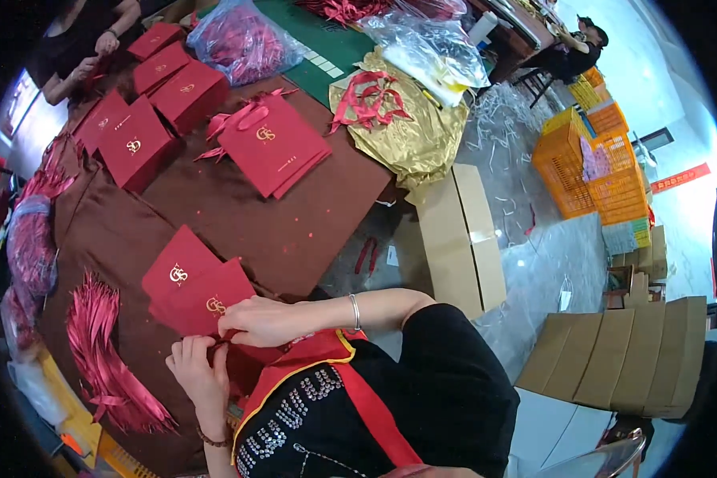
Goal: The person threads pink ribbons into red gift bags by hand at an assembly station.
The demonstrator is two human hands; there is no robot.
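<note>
My right hand (263, 321), with a silver bangle at its wrist, pinches the edge of a dark red paper bag (251, 357) in front of my apron. My left hand (201, 373) meets it there, its fingers closed on the same bag. Most of that bag is hidden beneath my hands, and what lies between the fingertips cannot be made out. Just beyond my hands, flat red paper bags (177, 263) with gold emblems overlap on the brown tablecloth (295, 255). Left of my left hand lies a bundle of red ribbons (107, 350), fanned at its far end.
Red bags with ribbon handles (275, 151) lie stacked farther off. Upright red bags (187, 95) stand beyond, near a co-worker's hands (95, 56). Gold wrapping (410, 147) with ribbons hangs over the table's right corner. A cardboard box (458, 239) and orange crates (593, 171) stand right.
</note>
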